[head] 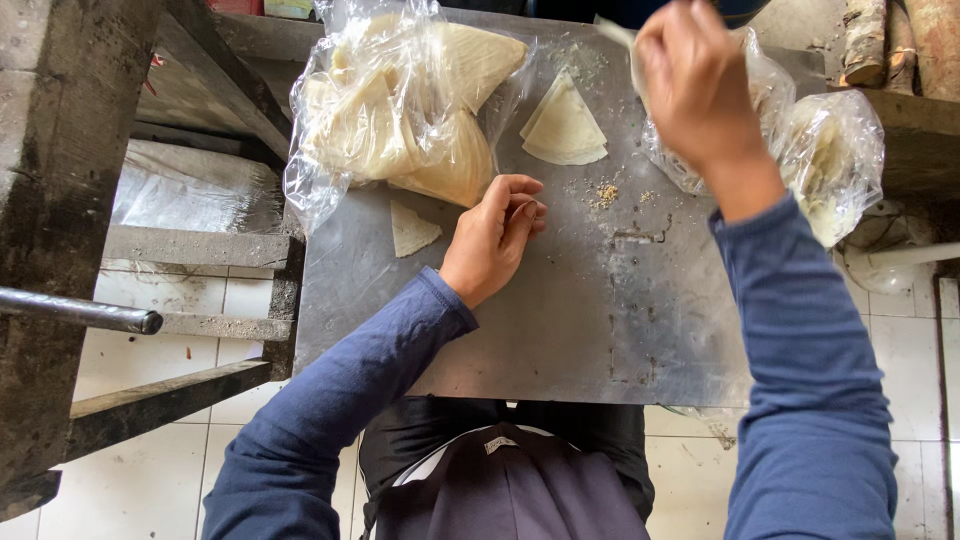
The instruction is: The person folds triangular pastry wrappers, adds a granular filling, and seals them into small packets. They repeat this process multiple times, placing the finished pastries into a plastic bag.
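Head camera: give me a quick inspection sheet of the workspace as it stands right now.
Surface: metal tabletop, scuffed, with crumbs scattered near the middle.
Job's things: stack of wedge-shaped dough sheets lying bare on the top; one small dough triangle lying apart near the left edge.
Clutter: large clear bag of dough sheets at upper left; two smaller clear bags at upper right.
Grippers: left hand rests curled on the tabletop, holding nothing visible; right hand is raised and blurred, pinching a thin pale sheet.
Cables: nothing seen.
Surroundings: concrete frame and metal bar on the left; white tiled floor below.
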